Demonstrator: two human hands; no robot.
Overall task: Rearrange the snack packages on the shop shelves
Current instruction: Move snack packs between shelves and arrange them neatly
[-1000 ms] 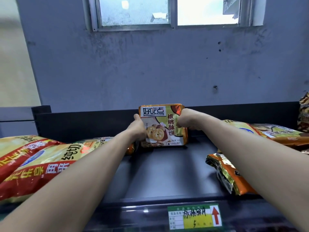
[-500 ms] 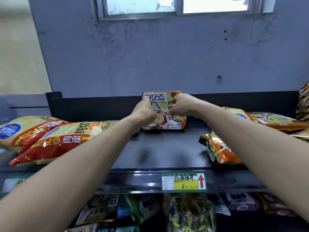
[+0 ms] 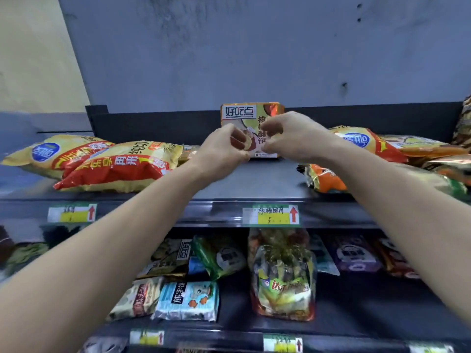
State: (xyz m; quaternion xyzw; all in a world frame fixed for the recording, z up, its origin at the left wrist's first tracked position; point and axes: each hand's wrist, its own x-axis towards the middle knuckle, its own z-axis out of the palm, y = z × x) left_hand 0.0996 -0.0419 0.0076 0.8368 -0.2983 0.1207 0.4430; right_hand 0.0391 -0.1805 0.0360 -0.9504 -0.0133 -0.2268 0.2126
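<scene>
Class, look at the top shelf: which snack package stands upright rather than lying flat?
The orange biscuit pack at back centre, propped against the shelf's rear wall; the chip bags on either side lie flat.

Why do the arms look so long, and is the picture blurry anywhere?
Head view: the wide-angle lens stretches both forearms toward the corners and makes the wall corner lean; the left hand, right hand and lower-shelf packs are softly blurred; the logo on the biscuit pack is readable; glare glints on the orange foil pack.
</scene>
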